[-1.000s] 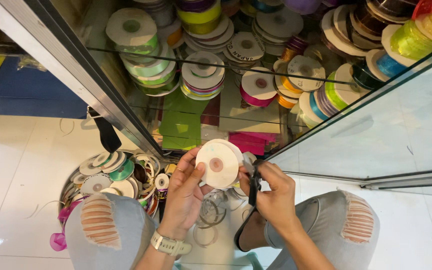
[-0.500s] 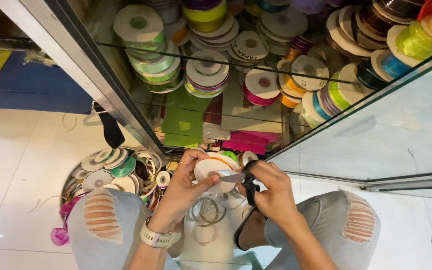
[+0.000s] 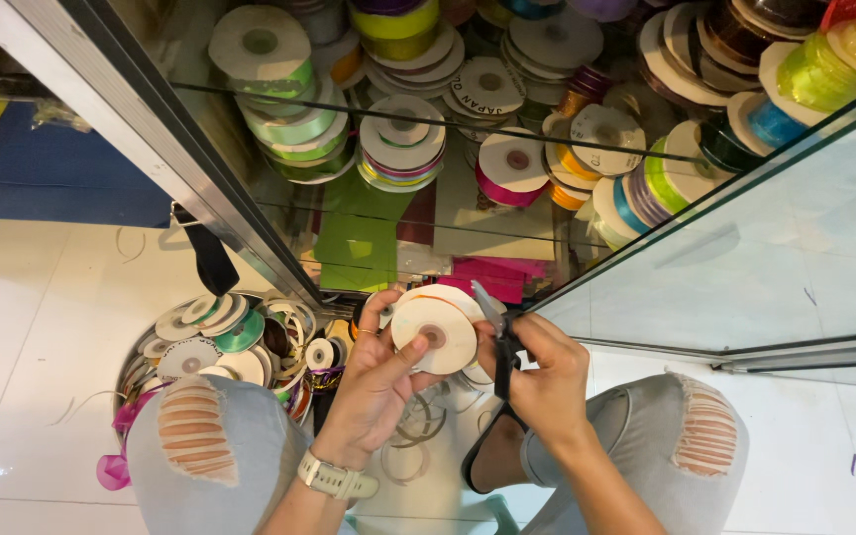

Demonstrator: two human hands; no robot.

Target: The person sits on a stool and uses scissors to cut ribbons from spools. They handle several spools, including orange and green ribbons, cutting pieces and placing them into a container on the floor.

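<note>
The person is crouched on the white tile floor (image 3: pixel 42 327) in front of a glass display cabinet (image 3: pixel 745 248), knees in ripped grey jeans on either side of the work. The left hand (image 3: pixel 374 386), with a pale watch (image 3: pixel 334 478) on its wrist, is closed around a white ribbon spool (image 3: pixel 435 335): the thumb presses across the spool's flat face just below its centre hole, while the other fingers curl behind the rim on the far side, so the spool stands nearly face-on to us. The right hand (image 3: pixel 547 381) sits just beside it, fingers folded shut around the black handles of a pair of scissors (image 3: pixel 497 342); the blades rise from those fingers and lie against the spool's right edge, touching it or very nearly so, and I cannot tell how far the blades are parted. Below both sets of fingers, between the knees, a few loose loops of thin ribbon (image 3: pixel 413 436) lie on the floor. To the left of the left hand's fingers, a round container of mixed ribbon spools (image 3: pixel 220 337) rests beside the knee. Beyond the fingertips, behind the glass, shelves carry stacks of ribbon rolls (image 3: pixel 403 144) in green, pink, yellow and white.
</note>
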